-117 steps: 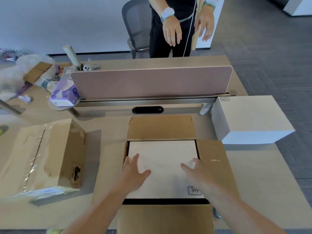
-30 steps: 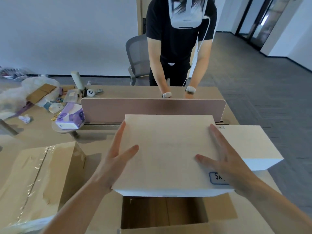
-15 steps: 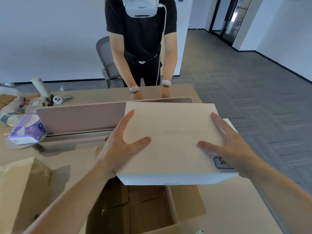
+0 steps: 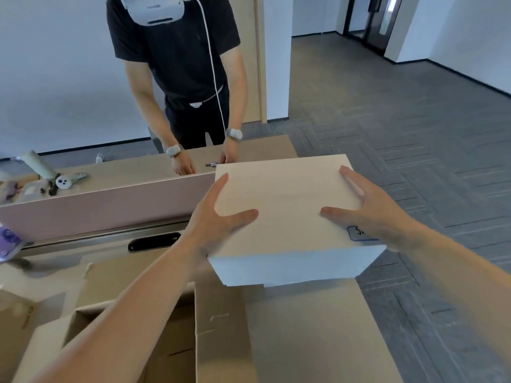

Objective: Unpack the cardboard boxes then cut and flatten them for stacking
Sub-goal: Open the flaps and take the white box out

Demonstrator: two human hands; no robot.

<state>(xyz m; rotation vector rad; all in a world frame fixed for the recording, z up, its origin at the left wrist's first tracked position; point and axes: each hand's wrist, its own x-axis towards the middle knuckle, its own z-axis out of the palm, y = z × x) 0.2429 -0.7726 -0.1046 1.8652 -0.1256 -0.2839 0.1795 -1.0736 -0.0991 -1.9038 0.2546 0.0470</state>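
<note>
Pale box (image 4: 284, 205) at 1 o'clock from open cardboard box (image 4: 221, 341), pressed between left hand (image 4: 213, 219) and right hand (image 4: 370, 208); fingers straight along sides, thumbs splayed on top. Blue-edged label (image 4: 356, 234) at its 5 o'clock corner, handwriting half covered, unreadable.

A person in black (image 4: 177, 51) stands behind the pink divider (image 4: 105, 205), a white controller (image 4: 66, 181) lying beyond it.
</note>
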